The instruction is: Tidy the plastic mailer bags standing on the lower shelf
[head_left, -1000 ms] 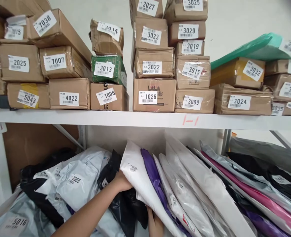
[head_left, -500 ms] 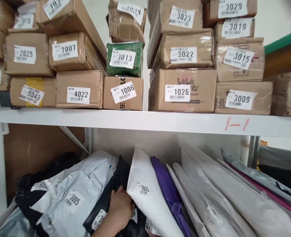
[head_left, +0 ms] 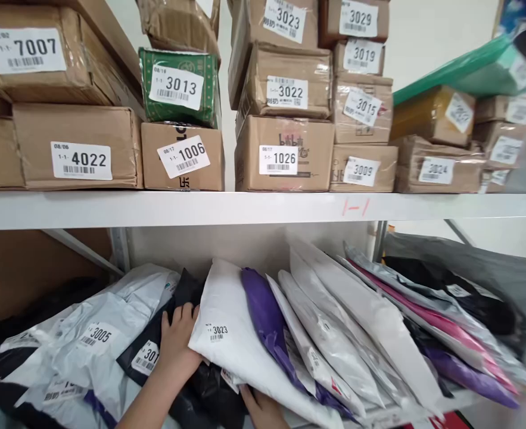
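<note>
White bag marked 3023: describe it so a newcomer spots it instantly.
Look below the white shelf, just right of the left hand. The white bag leans there, with a dark bag on its left and a purple bag on its right. Unlike both, it is white and marked 3023.

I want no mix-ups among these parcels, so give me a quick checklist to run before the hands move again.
1. White parcel label readable: ok, it shows 3023.
2. Dark parcel label readable in full: not ok, its right end is covered at the left arm.
3. Left hand at the dark parcel: ok, its fingers lie over it, beside the white parcel.
4. Right hand grip: cannot tell, its fingers are partly hidden near the white parcel's lower edge.
5. White parcel upright: not ok, it tilts beside the purple parcel.
</note>
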{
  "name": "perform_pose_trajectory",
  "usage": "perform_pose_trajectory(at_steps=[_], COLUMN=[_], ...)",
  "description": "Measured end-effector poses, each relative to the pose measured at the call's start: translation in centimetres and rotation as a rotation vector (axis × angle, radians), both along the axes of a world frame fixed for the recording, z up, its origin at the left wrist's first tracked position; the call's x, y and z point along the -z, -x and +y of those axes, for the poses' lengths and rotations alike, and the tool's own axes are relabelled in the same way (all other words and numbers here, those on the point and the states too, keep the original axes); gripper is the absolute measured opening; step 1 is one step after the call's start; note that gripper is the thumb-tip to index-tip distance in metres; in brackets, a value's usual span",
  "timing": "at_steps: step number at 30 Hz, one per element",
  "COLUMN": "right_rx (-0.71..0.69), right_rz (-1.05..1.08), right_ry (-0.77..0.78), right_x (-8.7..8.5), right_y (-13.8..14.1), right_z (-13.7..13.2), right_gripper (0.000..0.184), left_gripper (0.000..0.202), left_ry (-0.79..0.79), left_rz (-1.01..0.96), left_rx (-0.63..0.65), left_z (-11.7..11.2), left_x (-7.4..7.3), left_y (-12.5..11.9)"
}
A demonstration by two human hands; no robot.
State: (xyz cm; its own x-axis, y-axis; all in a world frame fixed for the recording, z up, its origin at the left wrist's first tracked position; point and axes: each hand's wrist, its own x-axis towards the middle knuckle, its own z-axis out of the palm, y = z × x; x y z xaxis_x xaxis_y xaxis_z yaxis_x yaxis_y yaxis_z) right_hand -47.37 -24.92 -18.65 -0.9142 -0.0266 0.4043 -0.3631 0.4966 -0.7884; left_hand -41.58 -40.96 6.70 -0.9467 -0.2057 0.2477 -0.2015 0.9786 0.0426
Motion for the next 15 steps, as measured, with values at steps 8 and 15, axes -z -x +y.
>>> perform_pose_trajectory(at_steps=[8,15], right_rx=[0.503,0.677], right_rz=[0.9,0.955], right_ry=[-0.268,-0.313], right_x=[-1.9,-6.3], right_y=[-2.2,0.6], right_z=[8.4,11.9], right_gripper=[0.025,0.031], left_gripper=[0.05,0.056], left_ry=[-0.492,-0.702], left_rz=[0.061,0.159], left_rx=[0.228,0.381], left_z=[3.8,6.6], left_x=[0.1,-0.1], left_y=[2.4,3.6])
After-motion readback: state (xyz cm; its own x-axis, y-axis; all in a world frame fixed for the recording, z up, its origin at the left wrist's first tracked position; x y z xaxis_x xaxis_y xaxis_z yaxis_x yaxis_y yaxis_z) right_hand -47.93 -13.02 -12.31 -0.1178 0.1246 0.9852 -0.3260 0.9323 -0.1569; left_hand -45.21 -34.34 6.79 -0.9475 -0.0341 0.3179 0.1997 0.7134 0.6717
